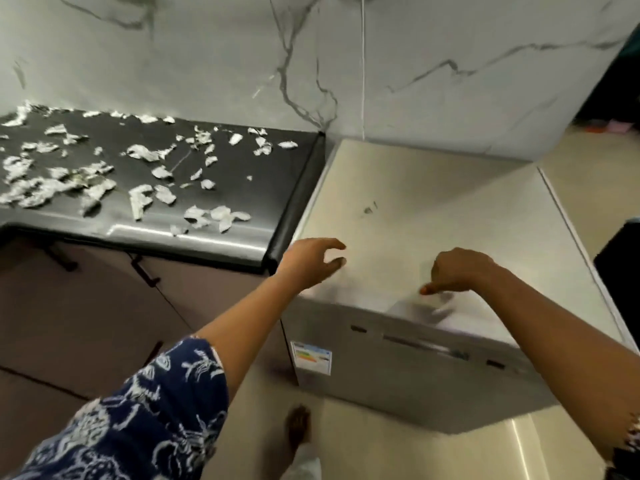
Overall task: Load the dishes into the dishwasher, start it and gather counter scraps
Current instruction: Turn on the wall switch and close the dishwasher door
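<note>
The dishwasher (pixel 433 202) stands at the end of the black counter (pixel 277 188), against the marble wall (pixel 207 64). Its door (pixel 415 386) is closed, so what is inside is hidden. The door has a long handle slot (pixel 422 344) near its top and a small sticker (pixel 311 358) at its left corner. The print on the sticker is too blurry to read.

Both hands are over the front edge of the dishwasher top, apart from each other. The left hand (pixel 311 261) is near the left corner, with its fingers spread and a little bent, holding nothing. The right hand (pixel 457 271) has its fingers curled in, and one finger or thumb pokes out toward the front edge. That spot is smeared, so I cannot tell if it touches the dishwasher.

Lots of torn white scraps (pixel 138 199) lie all over the counter, thickest at the left, where the counter is cut off. Brown cupboards (pixel 86 306) sit below it. A small dark mark (pixel 369 209) is on the dishwasher top.

A blue and white patterned sleeve (pixel 138 410) covers the upper left arm. A bare foot (pixel 298 424) shows on the floor, blurry. A dark thing (pixel 620 258) at the right edge is cut off and hard to make out.
</note>
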Motion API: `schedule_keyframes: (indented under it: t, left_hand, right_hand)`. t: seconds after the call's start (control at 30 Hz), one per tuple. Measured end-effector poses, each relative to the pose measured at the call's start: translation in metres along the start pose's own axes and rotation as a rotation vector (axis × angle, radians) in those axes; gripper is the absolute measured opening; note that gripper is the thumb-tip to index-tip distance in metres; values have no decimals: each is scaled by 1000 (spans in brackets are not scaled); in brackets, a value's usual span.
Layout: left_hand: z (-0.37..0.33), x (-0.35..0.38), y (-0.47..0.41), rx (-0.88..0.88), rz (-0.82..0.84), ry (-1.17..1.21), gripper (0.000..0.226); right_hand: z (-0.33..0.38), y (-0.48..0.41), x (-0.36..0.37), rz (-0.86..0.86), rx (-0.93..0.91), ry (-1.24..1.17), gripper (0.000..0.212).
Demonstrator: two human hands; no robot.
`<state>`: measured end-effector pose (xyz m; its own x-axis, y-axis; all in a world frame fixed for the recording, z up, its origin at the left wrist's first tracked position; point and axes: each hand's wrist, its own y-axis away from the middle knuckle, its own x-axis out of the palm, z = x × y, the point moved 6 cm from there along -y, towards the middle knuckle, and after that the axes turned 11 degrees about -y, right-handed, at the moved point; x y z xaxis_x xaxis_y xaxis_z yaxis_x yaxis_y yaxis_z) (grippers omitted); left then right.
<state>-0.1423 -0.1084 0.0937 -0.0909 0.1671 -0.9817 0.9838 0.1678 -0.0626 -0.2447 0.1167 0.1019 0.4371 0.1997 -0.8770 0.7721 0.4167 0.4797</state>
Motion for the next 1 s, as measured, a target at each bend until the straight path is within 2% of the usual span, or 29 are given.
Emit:
schedule_keyframes:
  t: [0.07,0.2,0.27,0.37,0.47,0.63,0.8,1.0]
  left_hand:
    - [44,-29,-31,-75,-96,43,34]
    - [118,-96,-104,-166,-308,99,38]
    - [145,-126,-145,-155,-398,95,37]
    - [176,-173,-214,-109,-513,81,45]
    - [192,-219,-276,-86,-604,-2,55]
    - [220,-275,-380,-84,-571,-128,72]
    - [248,-293,-446,-166,-544,-202,78]
    - [261,-275,-477,-175,-514,-217,76]
  right_hand:
    - [28,-31,-29,-42,-70,-101,50]
    - [81,-90,-113,-260,-125,-264,45]
    - [103,-118,-157,-354,-142,-322,44]
    - [130,-157,-237,-531,-190,-451,43]
    - [153,-184,-312,-712,-247,-473,42]
    - [177,-230,-409,-933,-282,-341,51]
    - [189,-260,-447,-1115,-235,-158,61]
    - [190,-290,-450,-1127,-186,-90,71]
